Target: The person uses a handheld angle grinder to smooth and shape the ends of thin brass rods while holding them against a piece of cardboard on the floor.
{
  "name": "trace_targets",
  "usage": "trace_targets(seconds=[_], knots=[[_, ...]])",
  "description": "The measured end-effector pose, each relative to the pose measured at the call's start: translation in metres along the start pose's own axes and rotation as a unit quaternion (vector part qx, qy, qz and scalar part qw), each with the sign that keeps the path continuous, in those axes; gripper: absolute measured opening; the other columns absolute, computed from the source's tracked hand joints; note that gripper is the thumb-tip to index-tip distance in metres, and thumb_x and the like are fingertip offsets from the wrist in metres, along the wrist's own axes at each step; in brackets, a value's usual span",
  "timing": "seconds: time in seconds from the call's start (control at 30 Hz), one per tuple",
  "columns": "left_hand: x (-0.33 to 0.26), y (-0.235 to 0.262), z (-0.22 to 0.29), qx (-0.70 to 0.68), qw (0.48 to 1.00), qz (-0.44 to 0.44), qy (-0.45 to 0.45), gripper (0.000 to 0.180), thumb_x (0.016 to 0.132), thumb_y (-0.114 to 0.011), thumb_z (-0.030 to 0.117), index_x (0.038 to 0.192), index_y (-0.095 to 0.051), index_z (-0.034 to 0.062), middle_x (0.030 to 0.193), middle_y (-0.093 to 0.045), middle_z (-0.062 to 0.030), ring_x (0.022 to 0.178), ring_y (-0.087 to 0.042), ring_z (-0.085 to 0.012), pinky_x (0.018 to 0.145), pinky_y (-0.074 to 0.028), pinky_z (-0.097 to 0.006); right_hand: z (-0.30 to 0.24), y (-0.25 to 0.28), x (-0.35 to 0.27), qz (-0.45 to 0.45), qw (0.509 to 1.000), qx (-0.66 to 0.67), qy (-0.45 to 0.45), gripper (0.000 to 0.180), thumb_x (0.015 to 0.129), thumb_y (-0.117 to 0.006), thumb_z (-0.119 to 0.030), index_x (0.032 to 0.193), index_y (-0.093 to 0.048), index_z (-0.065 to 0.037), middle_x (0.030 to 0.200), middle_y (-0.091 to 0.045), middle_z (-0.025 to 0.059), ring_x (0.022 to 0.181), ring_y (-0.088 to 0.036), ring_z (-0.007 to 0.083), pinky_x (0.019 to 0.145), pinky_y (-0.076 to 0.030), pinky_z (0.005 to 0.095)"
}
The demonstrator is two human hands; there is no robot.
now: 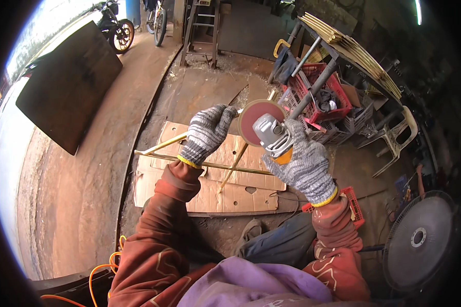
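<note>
My right hand, in a grey knit glove, grips an angle grinder with a grey head and a dark red disc. My left hand, also gloved, is closed around the upper end of a thin yellow metal rod frame. The frame's bars slope down over flattened cardboard on the ground. The disc sits right beside my left hand, near the rod's top end. Rust-coloured sleeves cover both forearms.
A red plastic crate of parts and stacked yellow bars stand at the upper right. A white plastic chair and a round fan are on the right. A dark board lies left; motorbikes stand beyond. An orange cable trails below.
</note>
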State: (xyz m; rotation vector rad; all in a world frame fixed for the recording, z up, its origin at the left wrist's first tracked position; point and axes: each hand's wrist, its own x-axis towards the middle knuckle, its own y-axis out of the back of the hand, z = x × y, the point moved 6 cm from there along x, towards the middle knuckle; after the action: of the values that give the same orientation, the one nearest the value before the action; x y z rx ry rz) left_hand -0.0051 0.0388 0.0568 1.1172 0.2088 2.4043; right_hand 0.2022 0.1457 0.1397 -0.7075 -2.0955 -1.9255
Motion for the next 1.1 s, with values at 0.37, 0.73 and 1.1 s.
trace_targets(seconds=[0.37, 0.73, 1.1], knots=[[-0.003, 0.025, -0.066, -0.064, 0.987, 0.088, 0.117, 0.031, 0.104, -0.058, 0.027, 0.092, -0.075, 0.0041, 0.082, -0.072, -0.0157, 0.080, -0.068, -0.0347, 0.075, -0.053, -0.044, 0.121, -0.042, -0.096, 0.082, 0.701, 0.669, -0.235, 0.056, 0.090, -0.070, -0.037, 0.124, -0.053, 0.003, 0.088, -0.067, 0.0178, 0.067, -0.070, 0.0303, 0.061, -0.063, 0.0460], [0.001, 0.016, -0.119, 0.050, 0.993, 0.107, -0.012, 0.025, 0.095, -0.056, 0.007, 0.115, -0.069, 0.0066, 0.108, -0.071, -0.0163, 0.106, -0.065, -0.0385, 0.095, -0.052, -0.047, 0.175, -0.115, -0.195, 0.061, 0.313, 0.888, -0.330, 0.056, 0.093, -0.067, -0.060, 0.115, -0.061, -0.009, 0.099, -0.068, 0.0080, 0.084, -0.069, 0.0224, 0.077, -0.060, 0.0419], [0.010, -0.022, -0.083, 0.060, 0.997, 0.054, 0.001, 0.034, 0.093, -0.058, 0.000, 0.124, -0.069, 0.0074, 0.125, -0.068, -0.0169, 0.119, -0.062, -0.0374, 0.105, -0.051, -0.046, 0.212, -0.134, -0.234, 0.301, 0.277, 0.751, -0.518, 0.051, 0.086, -0.076, -0.055, 0.113, -0.067, -0.013, 0.093, -0.070, 0.0053, 0.076, -0.067, 0.0206, 0.070, -0.060, 0.0352]])
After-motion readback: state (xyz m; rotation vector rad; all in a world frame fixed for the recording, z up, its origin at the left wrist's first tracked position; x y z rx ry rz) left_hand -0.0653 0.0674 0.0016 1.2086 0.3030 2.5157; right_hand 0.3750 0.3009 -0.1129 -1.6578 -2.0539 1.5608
